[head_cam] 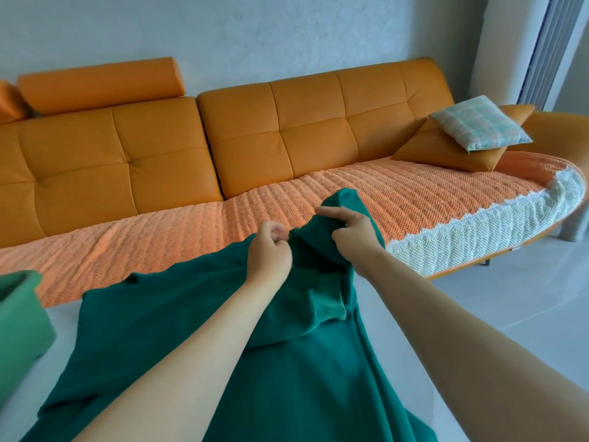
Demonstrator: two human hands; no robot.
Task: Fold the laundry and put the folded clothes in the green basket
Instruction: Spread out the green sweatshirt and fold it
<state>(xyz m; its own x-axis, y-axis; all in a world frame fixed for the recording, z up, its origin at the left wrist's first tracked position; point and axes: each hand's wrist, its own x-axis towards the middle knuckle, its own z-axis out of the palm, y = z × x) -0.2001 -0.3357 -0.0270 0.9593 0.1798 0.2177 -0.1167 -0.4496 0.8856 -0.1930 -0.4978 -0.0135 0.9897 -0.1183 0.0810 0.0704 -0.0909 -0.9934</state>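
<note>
Before the orange sofa, both hands are holding up the far end of a dark green garment, probably to find an edge and square it for the first fold. The left hand is pinching a fold between curled fingers and thumb, and the right hand is gripping the bunched cloth just beside it. The rest of the garment is trailing down over a pale surface toward the person. Its long axis is running near to far, with the raised end pointing at the sofa's quilted cover. Whether that end is the collar or the hem is unclear. The green basket is waiting at the left, near the cloth's edge.
</note>
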